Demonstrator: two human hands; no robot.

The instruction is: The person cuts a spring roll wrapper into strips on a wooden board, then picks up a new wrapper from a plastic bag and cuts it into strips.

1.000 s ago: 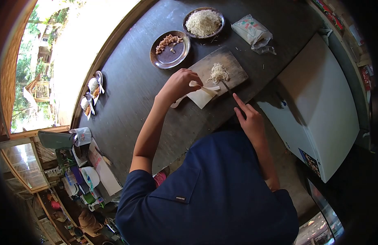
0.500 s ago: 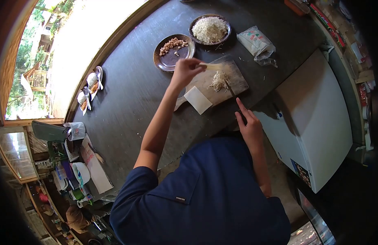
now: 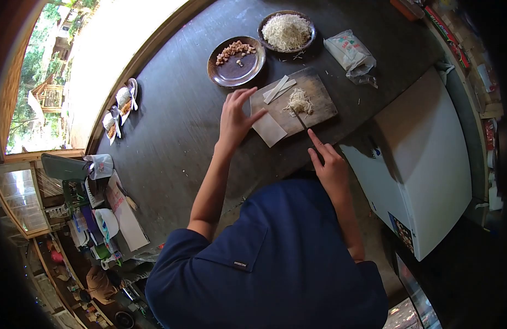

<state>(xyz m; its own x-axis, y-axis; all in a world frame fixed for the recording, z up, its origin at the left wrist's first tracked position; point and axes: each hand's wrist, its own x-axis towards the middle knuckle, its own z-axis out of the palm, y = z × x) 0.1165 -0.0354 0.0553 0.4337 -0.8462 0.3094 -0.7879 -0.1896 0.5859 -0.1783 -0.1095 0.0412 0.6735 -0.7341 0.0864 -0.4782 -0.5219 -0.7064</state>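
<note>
On the dark table lies a wooden cutting board (image 3: 321, 105) with a small heap of thin pale shreds (image 3: 300, 102). Pale flat strips (image 3: 279, 89) rest at the board's far left part, and a square pale sheet (image 3: 270, 130) lies over its near left edge. My left hand (image 3: 238, 114) is just left of the board, fingers apart, nothing in it, thumb close above the sheet. Below the board, my right hand (image 3: 328, 160) is closed on a knife (image 3: 302, 122), index finger stretched along it, the tip touching the heap.
Beyond the board stand a brown plate (image 3: 253, 70) with brown chunks and a bowl (image 3: 313, 37) heaped with shreds. A plastic bag (image 3: 349, 53) lies right of them. Two small dishes (image 3: 134, 88) with spoons sit far left. A white appliance (image 3: 423, 164) stands at the right.
My left hand has let go of the pale strips, which now lie on the board, and has moved down and left with fingers spread. My right hand still has the knife at the heap.
</note>
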